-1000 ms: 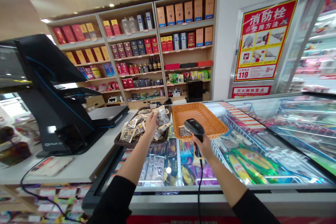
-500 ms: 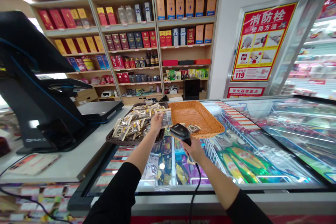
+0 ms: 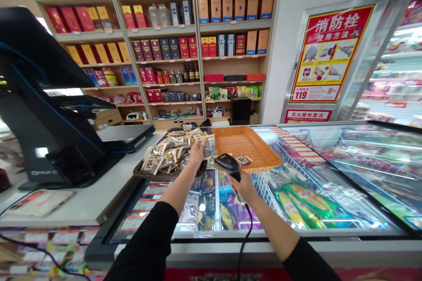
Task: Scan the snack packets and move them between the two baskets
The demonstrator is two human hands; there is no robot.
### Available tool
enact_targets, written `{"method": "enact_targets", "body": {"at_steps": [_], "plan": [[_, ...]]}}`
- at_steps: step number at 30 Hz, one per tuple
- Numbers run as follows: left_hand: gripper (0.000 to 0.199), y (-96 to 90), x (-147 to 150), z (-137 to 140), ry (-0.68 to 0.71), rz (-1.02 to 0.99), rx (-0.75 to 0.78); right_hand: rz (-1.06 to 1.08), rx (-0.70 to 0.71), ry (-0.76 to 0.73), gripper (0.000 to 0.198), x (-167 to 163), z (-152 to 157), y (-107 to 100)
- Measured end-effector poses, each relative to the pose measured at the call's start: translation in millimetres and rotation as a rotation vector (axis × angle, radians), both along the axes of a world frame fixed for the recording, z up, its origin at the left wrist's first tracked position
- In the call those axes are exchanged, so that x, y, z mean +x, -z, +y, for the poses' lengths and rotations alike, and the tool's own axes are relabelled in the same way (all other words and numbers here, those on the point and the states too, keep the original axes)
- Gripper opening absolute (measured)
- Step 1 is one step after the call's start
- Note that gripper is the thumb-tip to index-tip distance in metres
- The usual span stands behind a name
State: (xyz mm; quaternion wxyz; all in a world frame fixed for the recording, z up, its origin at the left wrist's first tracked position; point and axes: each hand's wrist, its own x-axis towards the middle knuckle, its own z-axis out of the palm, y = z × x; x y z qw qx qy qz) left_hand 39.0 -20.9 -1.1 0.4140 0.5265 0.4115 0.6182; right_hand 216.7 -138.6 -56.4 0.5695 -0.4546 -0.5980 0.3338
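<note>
Orange wicker made up the shallow basket [image 3: 244, 140] a little right of the frame's centre, and one small packet [image 3: 243, 160] lay inside it, near the front edge. Left of it and close beside it, a dark woven basket [image 3: 141, 174] held a heap of similar packets [image 3: 165, 151]. At the centre, the left hand [image 3: 197, 153] reached over the heap's right side, its fingers pinched on a clear packet [image 3: 210, 145] close to where the two baskets met. Just to the right and lower, the right hand [image 3: 244, 184] had its fingers wrapped around the handle of a black scanner [image 3: 227, 164], whose head pointed toward the upper left; its cord [image 3: 245, 237] ran down to the bottom edge. Both baskets sat over a glass-topped freezer [image 3: 362, 246] spanning the lower middle and right. A black checkout machine [image 3: 33, 52] stood at the left, on a white counter [image 3: 89, 202].
</note>
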Motion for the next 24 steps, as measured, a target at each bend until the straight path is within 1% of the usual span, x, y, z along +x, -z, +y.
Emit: {"method": "enact_targets", "body": {"at_steps": [2,4,7,9,10,13,15,16,19,24], "plan": [[0.036,-0.9,-0.1,0.2,-0.009,0.057,0.019,0.092,-0.029,-0.026,0.034,5.3,3.3,-0.5],[0.035,-4.2,3.8,1.9,-0.041,0.141,0.069,0.236,-0.042,-0.003,0.037,15.4,8.9,-3.0],[0.032,-12.1,23.3,3.4,-0.120,0.307,0.136,0.485,-0.021,0.151,0.039,33.5,19.1,-7.8],[0.035,-15.2,44.4,-1.7,-0.136,0.513,0.116,0.605,-0.005,0.255,0.038,42.6,24.2,-9.6],[0.040,-14.9,55.6,-7.2,-0.131,0.651,0.104,0.637,0.002,0.279,0.037,45.4,25.9,-9.7],[0.054,-5.9,82.1,-32.6,-0.060,1.107,0.154,0.642,0.026,0.272,0.036,47.4,27.3,-7.9],[0.055,3.7,90.3,-49.8,0.034,1.341,0.205,0.630,0.039,0.265,0.035,45.8,27.0,-6.2],[0.055,8.0,92.0,-56.0,0.049,1.430,0.228,0.634,0.041,0.271,0.034,45.0,27.0,-5.5],[0.055,14.4,93.3,-61.4,0.083,1.591,0.305,0.643,0.048,0.313,0.033,44.2,28.4,-4.1],[0.052,9.9,106.5,-44.4,0.155,1.655,0.365,0.605,0.071,0.372,0.037,48.0,34.3,-1.2]]}}
